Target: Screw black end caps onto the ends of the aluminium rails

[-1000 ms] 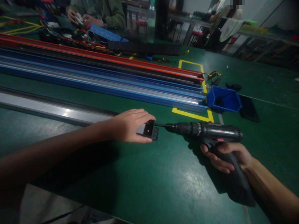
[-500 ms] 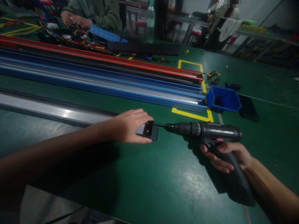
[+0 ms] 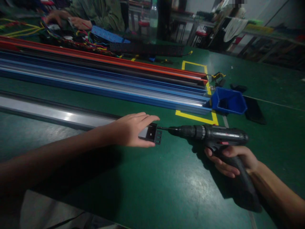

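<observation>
A long silver metal profile (image 3: 78, 118) lies on the green table, with a black end cap (image 3: 152, 133) at its right end. Across that end, my left hand (image 3: 132, 130) grips the profile, thumb on the near side and fingers on the far side. My right hand (image 3: 228, 159) is wrapped round the handle of a black cordless drill (image 3: 214, 133), held level and pointing left. Its long thin bit reaches the end face of the cap; whether it sits in a screw there is too small to tell.
Blue and orange profiles (image 3: 133, 90) lie lengthwise behind my work. A blue bin (image 3: 228, 101) stands at their right end, beside a dark flat object (image 3: 254, 109). Yellow tape (image 3: 196, 117) marks the table. Across it, another person's hands (image 3: 78, 23) handle coloured wires near a bottle (image 3: 153, 22).
My left fingers on the far side have lifted and stretched slightly to the right. The drill stays almost in place. The other person's hands have moved apart over the wires.
</observation>
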